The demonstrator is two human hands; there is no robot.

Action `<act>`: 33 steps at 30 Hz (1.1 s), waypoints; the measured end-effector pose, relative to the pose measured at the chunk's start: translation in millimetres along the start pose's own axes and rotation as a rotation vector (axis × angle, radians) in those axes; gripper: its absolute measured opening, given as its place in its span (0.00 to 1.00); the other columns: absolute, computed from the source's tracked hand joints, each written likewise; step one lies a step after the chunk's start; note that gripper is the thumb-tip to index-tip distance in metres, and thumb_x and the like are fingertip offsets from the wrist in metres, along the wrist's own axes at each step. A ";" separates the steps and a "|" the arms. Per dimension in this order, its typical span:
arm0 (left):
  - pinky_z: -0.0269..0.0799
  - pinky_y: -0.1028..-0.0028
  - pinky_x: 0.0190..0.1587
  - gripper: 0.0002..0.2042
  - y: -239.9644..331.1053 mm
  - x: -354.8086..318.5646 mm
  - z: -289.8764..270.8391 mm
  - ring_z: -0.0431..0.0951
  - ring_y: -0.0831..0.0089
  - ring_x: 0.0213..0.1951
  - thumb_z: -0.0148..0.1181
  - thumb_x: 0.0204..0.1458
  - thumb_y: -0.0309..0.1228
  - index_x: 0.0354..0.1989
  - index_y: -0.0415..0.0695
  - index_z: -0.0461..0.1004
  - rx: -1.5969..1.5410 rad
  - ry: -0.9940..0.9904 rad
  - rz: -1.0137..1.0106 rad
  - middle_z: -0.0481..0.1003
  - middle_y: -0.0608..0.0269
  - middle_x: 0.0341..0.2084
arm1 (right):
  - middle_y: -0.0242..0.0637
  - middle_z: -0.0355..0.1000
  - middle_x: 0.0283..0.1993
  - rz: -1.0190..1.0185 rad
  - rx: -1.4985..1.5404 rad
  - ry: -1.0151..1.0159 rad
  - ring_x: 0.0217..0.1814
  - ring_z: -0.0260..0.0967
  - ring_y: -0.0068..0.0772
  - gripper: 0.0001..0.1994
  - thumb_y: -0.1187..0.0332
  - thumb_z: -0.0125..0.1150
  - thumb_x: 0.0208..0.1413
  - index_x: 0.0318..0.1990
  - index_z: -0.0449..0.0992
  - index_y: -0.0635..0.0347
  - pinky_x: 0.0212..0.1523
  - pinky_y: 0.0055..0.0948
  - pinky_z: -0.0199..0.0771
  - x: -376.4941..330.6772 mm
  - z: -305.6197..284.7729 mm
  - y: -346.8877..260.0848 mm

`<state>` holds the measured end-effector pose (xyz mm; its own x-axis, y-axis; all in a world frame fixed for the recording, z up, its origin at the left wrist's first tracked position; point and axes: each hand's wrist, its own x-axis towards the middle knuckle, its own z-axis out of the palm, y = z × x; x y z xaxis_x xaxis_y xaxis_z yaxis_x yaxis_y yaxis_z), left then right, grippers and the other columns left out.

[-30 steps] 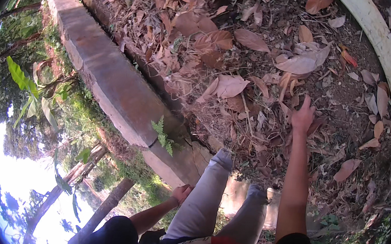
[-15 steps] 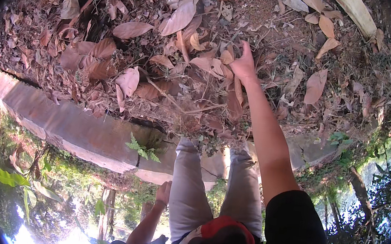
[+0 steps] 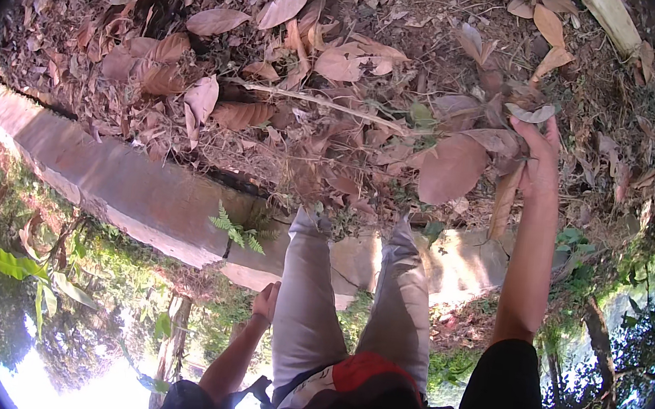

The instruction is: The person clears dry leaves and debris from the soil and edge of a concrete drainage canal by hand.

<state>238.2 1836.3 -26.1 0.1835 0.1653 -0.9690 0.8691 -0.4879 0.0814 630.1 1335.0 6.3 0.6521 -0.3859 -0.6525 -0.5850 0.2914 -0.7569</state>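
My right hand (image 3: 541,158) is closed around a loose bunch of dry brown leaves (image 3: 454,169), at the right over the littered ground. One broad leaf hangs to the left of the fingers, a curled one dangles below, and a pale grey leaf (image 3: 533,113) sticks up at the fingertips. My left hand (image 3: 266,301) hangs low beside my left leg, near the wall's outer face. Its fingers look curled in, but whether they hold anything is hidden.
A curved concrete wall (image 3: 128,186) crosses in front of my legs (image 3: 308,299), with a small green fern (image 3: 236,228) growing on it. Beyond it lie more dry leaves (image 3: 287,2), a thin dry stalk (image 3: 322,105) and a pale log (image 3: 611,23).
My right hand has swung to the right from the middle, now carrying a bunch of leaves. A long stalk lies more exposed on the ground. The left hand stays low.
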 end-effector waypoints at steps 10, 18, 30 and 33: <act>0.66 0.62 0.45 0.27 -2.6 -22.4 37.0 0.73 0.48 0.42 0.38 0.57 0.54 0.42 0.40 0.73 -0.034 0.020 -0.094 0.75 0.42 0.35 | 0.49 0.47 0.66 -0.624 -0.521 0.623 0.64 0.54 0.44 0.31 0.61 0.51 0.59 0.64 0.45 0.64 0.62 0.41 0.55 -42.1 -13.1 -40.2; 0.66 0.62 0.44 0.27 -13.1 -15.8 41.4 0.75 0.51 0.40 0.40 0.56 0.55 0.40 0.40 0.73 -0.026 -0.007 -0.096 0.75 0.43 0.34 | 0.48 0.48 0.63 1.257 0.580 -0.096 0.63 0.51 0.55 0.48 0.41 0.60 0.47 0.68 0.36 0.45 0.56 0.58 0.58 -205.4 163.5 222.1; 0.66 0.60 0.42 0.25 -7.9 -0.2 16.4 0.73 0.46 0.40 0.40 0.55 0.54 0.39 0.42 0.72 -0.106 -0.052 -0.138 0.74 0.42 0.36 | 0.39 0.67 0.55 0.350 1.281 -0.146 0.58 0.62 0.45 0.26 0.46 0.44 0.55 0.52 0.69 0.56 0.56 0.54 0.62 24.3 161.6 381.1; 0.67 0.63 0.43 0.25 -34.9 11.8 30.8 0.74 0.50 0.40 0.41 0.55 0.53 0.42 0.43 0.73 -0.165 -0.016 -0.087 0.75 0.44 0.37 | 0.39 0.70 0.47 -0.058 0.660 -0.613 0.49 0.67 0.38 0.21 0.51 0.46 0.57 0.44 0.70 0.59 0.51 0.49 0.67 45.0 113.8 339.4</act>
<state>195.9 1828.9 -47.6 0.0983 0.1865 -0.9775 0.9451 -0.3252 0.0330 515.8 1516.1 -284.0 0.9251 0.0640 -0.3744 -0.2710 0.8019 -0.5325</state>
